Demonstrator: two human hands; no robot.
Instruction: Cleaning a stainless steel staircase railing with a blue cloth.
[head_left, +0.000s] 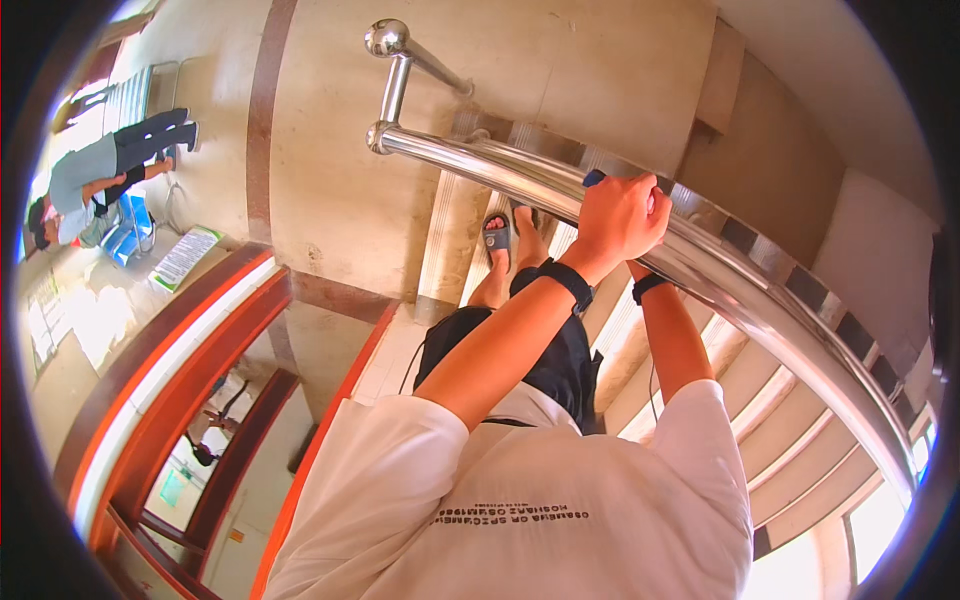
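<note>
My left hand (624, 219) is closed over the upper tube of a polished metal handrail (487, 180), with a black band around its wrist. A small dark blue thing (593, 178) sticks out beside this hand; I cannot tell what it is. My right forearm reaches up to the same stretch of rail, a black wristband (651, 286) on it. My right hand is almost wholly hidden behind the left hand and the rail, so its grip does not show. Beyond the rail, my feet in grey slide sandals (497, 238) stand on the stairs (622, 341).
The rail ends in ball joints (386, 37) at the top. A checkered tile border (739, 234) follows the stairs. At left, a person (84, 176) stands near blue seats (129, 229); red-edged ledges (199, 360) lie nearer. Another person (202, 450) appears beyond the opening.
</note>
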